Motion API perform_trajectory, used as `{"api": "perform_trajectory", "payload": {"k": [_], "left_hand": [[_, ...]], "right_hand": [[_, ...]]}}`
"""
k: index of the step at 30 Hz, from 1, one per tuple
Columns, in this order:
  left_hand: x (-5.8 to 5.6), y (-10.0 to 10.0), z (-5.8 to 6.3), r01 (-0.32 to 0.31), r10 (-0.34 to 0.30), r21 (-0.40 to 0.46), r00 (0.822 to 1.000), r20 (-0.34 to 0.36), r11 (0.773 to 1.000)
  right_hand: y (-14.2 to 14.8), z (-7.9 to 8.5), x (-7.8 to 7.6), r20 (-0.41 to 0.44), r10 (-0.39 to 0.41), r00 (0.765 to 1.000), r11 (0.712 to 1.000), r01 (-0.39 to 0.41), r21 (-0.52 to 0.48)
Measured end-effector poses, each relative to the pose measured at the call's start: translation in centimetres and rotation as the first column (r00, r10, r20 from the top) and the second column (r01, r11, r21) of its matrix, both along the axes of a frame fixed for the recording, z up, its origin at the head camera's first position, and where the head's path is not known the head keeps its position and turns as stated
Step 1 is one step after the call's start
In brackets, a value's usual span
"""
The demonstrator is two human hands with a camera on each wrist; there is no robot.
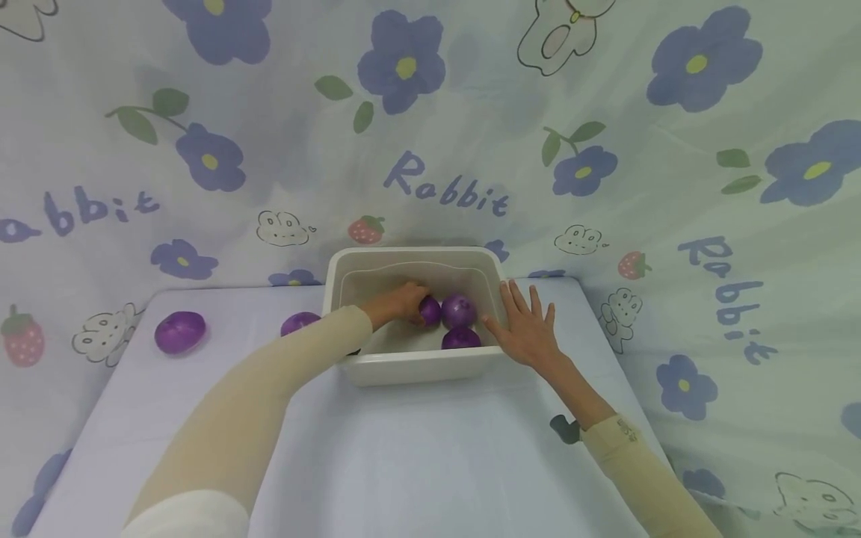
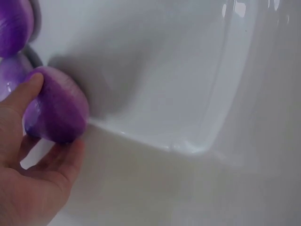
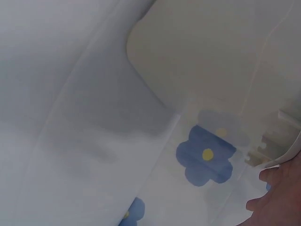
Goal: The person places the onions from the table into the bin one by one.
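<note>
Inside a white plastic bin (image 1: pixel 412 370), my left hand (image 1: pixel 406 301) grips a purple onion (image 2: pixel 59 106), thumb on one side and fingers on the other. Two more onions sit by it on the bin floor: a paler one (image 1: pixel 459 310) and a darker one (image 1: pixel 461 338). In the left wrist view the held onion is close to the bin wall. My right hand (image 1: pixel 527 332) has its fingers spread out straight at the bin's right rim and holds nothing. Only part of this right hand (image 3: pixel 280 197) shows in the right wrist view, beside the rim.
On the white-covered table (image 1: pixel 430 463), one onion (image 1: pixel 180 332) lies far left. Another onion (image 1: pixel 299 322) lies just left of the bin, partly hidden by my left sleeve. A flower-printed curtain (image 1: pixel 457 112) stands right behind the bin.
</note>
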State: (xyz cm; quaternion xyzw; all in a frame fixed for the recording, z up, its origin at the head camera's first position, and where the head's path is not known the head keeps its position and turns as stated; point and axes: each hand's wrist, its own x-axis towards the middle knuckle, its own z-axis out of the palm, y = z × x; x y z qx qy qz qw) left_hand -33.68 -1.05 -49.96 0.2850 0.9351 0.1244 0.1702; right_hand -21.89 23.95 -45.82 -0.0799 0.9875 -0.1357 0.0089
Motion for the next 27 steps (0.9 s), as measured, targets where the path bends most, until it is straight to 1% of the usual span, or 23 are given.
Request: {"api": "perform_trajectory", "payload": {"k": [6,8,9,10,12,13,14,15,16,17,18,19,20,21,22,24,25,27], "left_hand": [[0.4,-0.1,0.4,0.005,-0.005,0.005,1.0,-0.005,1.0],[0.3,-0.1,0.5,-0.002,0.002,0.014,1.0,0.013,1.0],[0.1,0.0,0.4,-0.006,0.006,0.017,1.0,0.025,1.0],[-0.3,0.0,0.1,-0.006,0.006,0.021,0.999,0.035,1.0],[-0.8,-0.1,-0.5,0.037,-0.037,0.043,0.999,-0.01,0.998],[-2.0,-0.3,-1.8,0.075,-0.071,0.079,0.996,-0.058,0.994],[-3.2,-0.6,-3.1,0.116,-0.103,0.114,0.988,-0.118,0.987],[-4.0,-0.7,-3.4,0.132,-0.116,0.12,0.984,-0.136,0.984],[-4.4,-0.9,-3.5,0.145,-0.125,0.135,0.981,-0.15,0.98],[-4.6,-1.1,-3.2,0.155,-0.128,0.161,0.978,-0.167,0.975],[-4.9,-1.1,-2.7,0.138,-0.111,0.194,0.983,-0.144,0.971],[-4.6,-1.4,-1.7,0.111,-0.088,0.243,0.991,-0.104,0.964],[-3.6,-1.4,0.2,0.058,-0.05,0.26,0.998,-0.037,0.964],[-2.3,-1.3,2.3,0.011,-0.018,0.275,1.0,0.022,0.961],[-1.3,-1.5,3.7,-0.004,-0.009,0.324,0.999,0.038,0.946],[0.3,-1.8,6.1,-0.041,0.008,0.407,0.996,0.083,0.912],[0.7,-2.0,6.9,-0.053,0.009,0.443,0.995,0.1,0.895],[1.2,-2.5,8.3,-0.047,-0.003,0.498,0.995,0.099,0.866]], "right_hand": [[0.1,-0.1,0.0,0.009,-0.012,1.0,1.0,0.012,-0.007],[0.0,-0.1,0.0,0.008,-0.011,1.0,1.0,0.012,-0.011],[0.0,-0.1,0.0,0.005,-0.01,1.0,1.0,0.01,-0.012],[0.0,-0.1,0.0,0.003,-0.009,1.0,1.0,0.009,-0.014],[0.0,-0.1,-0.1,-0.003,-0.005,1.0,1.0,0.005,-0.014],[-0.1,-0.1,-0.1,-0.007,-0.002,1.0,1.0,0.002,-0.011],[-0.1,-0.1,-0.2,-0.008,0.0,1.0,1.0,0.0,-0.009],[-0.1,-0.1,-0.2,-0.009,0.002,1.0,1.0,-0.002,-0.01],[-0.1,0.0,-0.2,-0.008,0.003,1.0,1.0,-0.003,-0.009],[-0.1,0.0,-0.2,-0.007,0.005,1.0,1.0,-0.005,-0.007],[-0.1,0.0,-0.2,-0.005,0.005,1.0,1.0,-0.005,-0.004],[-0.1,0.0,-0.2,-0.004,0.007,1.0,1.0,-0.007,-0.002],[-0.1,0.0,-0.1,-0.002,0.007,1.0,1.0,-0.007,0.001],[-0.1,0.0,-0.1,0.0,0.007,1.0,1.0,-0.007,0.005],[-0.1,0.0,-0.1,0.0,0.008,1.0,1.0,-0.008,0.011],[0.0,0.0,-0.1,0.001,0.008,1.0,1.0,-0.008,0.014],[0.0,0.0,-0.1,0.002,0.009,1.0,1.0,-0.009,0.012],[0.0,0.1,0.0,0.006,0.009,1.0,1.0,-0.009,0.008]]}}
